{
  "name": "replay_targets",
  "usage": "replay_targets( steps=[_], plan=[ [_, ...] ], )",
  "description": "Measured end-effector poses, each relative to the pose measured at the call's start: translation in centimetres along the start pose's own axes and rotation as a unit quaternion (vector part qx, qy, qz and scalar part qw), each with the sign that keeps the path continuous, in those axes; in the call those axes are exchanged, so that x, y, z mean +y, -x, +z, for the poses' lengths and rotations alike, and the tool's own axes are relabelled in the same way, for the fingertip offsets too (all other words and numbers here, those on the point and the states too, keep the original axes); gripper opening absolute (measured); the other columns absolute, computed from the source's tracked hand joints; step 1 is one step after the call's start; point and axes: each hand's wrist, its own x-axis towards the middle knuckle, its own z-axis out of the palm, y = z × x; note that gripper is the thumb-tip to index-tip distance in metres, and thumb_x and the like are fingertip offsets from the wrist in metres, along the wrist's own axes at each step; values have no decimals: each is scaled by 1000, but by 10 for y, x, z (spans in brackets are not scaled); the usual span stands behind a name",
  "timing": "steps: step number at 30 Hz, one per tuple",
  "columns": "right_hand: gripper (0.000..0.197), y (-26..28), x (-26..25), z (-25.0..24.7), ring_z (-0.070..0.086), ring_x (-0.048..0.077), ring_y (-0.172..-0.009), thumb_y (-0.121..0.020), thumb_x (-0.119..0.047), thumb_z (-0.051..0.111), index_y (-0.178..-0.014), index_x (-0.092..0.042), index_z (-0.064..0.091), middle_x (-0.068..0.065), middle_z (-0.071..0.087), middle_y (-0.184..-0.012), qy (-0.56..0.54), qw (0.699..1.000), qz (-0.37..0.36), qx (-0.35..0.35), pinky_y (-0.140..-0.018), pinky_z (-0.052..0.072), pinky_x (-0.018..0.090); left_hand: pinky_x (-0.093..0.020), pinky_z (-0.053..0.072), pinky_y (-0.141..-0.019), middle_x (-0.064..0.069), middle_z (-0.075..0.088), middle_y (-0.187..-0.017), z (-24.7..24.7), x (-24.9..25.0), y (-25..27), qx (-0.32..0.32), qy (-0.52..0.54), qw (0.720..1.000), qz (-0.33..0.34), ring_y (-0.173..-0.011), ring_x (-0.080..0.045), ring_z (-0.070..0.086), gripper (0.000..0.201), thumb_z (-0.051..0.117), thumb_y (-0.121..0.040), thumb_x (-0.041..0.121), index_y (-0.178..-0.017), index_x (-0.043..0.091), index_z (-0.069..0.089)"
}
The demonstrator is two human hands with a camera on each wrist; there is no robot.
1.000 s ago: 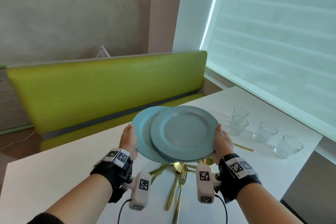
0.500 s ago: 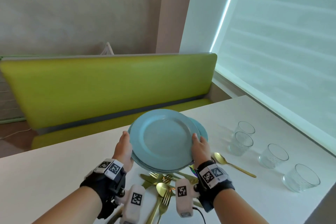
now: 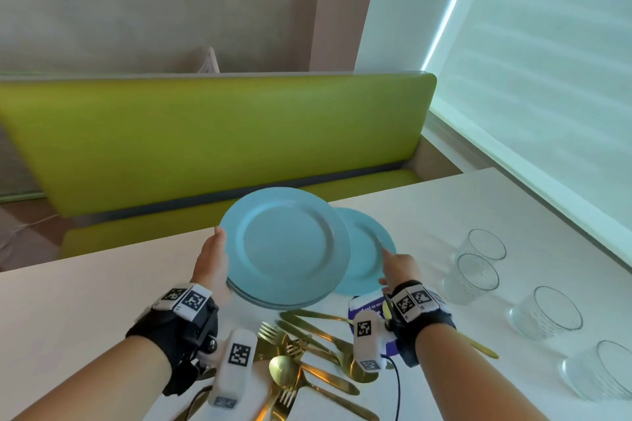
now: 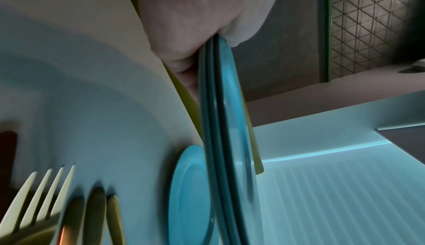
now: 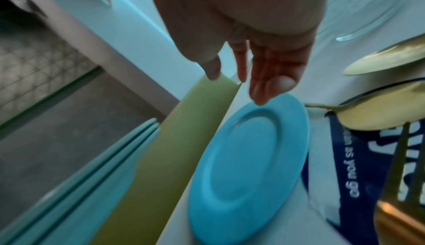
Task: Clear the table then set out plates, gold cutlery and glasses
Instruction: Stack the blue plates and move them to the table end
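A stack of light-blue plates (image 3: 284,246) hangs above the white table (image 3: 85,311). My left hand (image 3: 213,249) grips the stack by its left rim. In the left wrist view my thumb and fingers pinch the edges of the stack (image 4: 214,78). One blue plate (image 3: 367,249) lies flat on the table to the right, partly under the stack. My right hand (image 3: 390,267) hovers open over that plate's near rim. The right wrist view shows straight fingers (image 5: 264,78) just above the plate (image 5: 248,158). A pile of gold cutlery (image 3: 307,352) lies in front of me.
Several clear glasses (image 3: 475,277) stand in a row along the table's right side. A blue printed card (image 3: 369,306) lies under the cutlery by my right wrist. A green bench (image 3: 205,140) runs behind the table, and a blinded window is at the right.
One plate now lies on the table at the right and my right hand has come off it. My left hand alone holds the stack, which has shifted left.
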Motion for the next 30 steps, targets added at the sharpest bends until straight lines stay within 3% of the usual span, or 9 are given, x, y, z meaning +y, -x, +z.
replay_targets(
  steps=[4, 7, 11, 13, 17, 20, 23, 26, 30],
  plan=[
    [44, -36, 21, 4, 61, 31, -101, -86, -21, 55, -123, 2, 52, 12, 58, -103, 95, 992, 73, -34, -85, 52, 35, -57, 44, -99, -8, 58, -128, 4, -9, -13, 14, 10, 1000, -13, -111, -35, 59, 51, 33, -91, 61, -126, 28, 48],
    [50, -50, 27, 11, 63, 33, -104, -84, -19, 56, -127, 4, 47, 18, 62, -118, 93, 990, 99, -48, -86, 53, 35, -57, 44, -100, -11, 59, -124, 8, -12, -14, 8, 16, 1000, -9, -110, -35, 59, 45, 32, -95, 55, -124, 26, 49],
    [27, -49, 28, 16, 68, 37, -86, -85, -10, 49, -106, 5, 59, 18, 65, -83, 36, 991, 114, -54, -67, 55, 35, -56, 44, -99, -9, 62, -121, 12, -15, -16, -11, 10, 1000, -10, -109, -34, 61, 46, 32, -94, 57, -123, 27, 51],
    [23, -46, 27, 15, 67, 35, -85, -86, -12, 48, -97, 4, 60, 14, 61, -72, 45, 991, 114, -51, -71, 53, 37, -57, 45, -98, -8, 62, -122, 13, -17, -20, -9, 6, 1000, -17, -109, -34, 61, 53, 36, -88, 64, -123, 27, 51],
    [41, -45, 27, 15, 57, 34, -91, -94, -25, 43, -112, 7, 59, 23, 63, -107, 39, 994, 97, -30, -75, 41, 34, -57, 46, -97, -9, 64, -118, 15, -19, -20, -22, 7, 1000, -17, -107, -34, 62, 49, 34, -90, 63, -115, 27, 55],
    [45, -41, 23, 21, 54, 31, -77, -98, -38, 36, -98, 1, 58, 16, 56, -81, -38, 997, 71, -19, -72, 43, 37, -56, 47, -97, -9, 65, -116, 17, -21, -18, -31, -3, 999, -16, -104, -34, 63, 49, 31, -93, 60, -118, 27, 55],
    [40, -38, 17, 23, 40, 22, -50, -99, -34, 35, -76, -4, 48, 8, 40, -60, -186, 980, 66, -14, -48, 36, 31, -57, 48, -95, -8, 65, -118, 20, -20, -16, -40, -3, 999, -19, -104, -33, 64, 53, 32, -90, 63, -124, 29, 53],
    [37, -24, 10, 15, 36, 19, -47, -101, -29, 34, -73, -7, 45, 6, 39, -60, -244, 968, 56, -21, -45, 30, 25, -55, 48, -95, -8, 64, -120, 22, -19, -11, -54, -5, 998, -16, -106, -32, 63, 54, 31, -91, 62, -129, 28, 50],
    [38, -6, 13, 8, 51, 23, -59, -101, -32, 32, -80, -9, 52, 10, 52, -72, -284, 959, 21, -20, -56, 46, 31, -51, 49, -96, -7, 64, -122, 22, -17, 1, -80, -10, 997, 2, -106, -30, 63, 54, 28, -94, 59, -129, 26, 51]
  ],
)
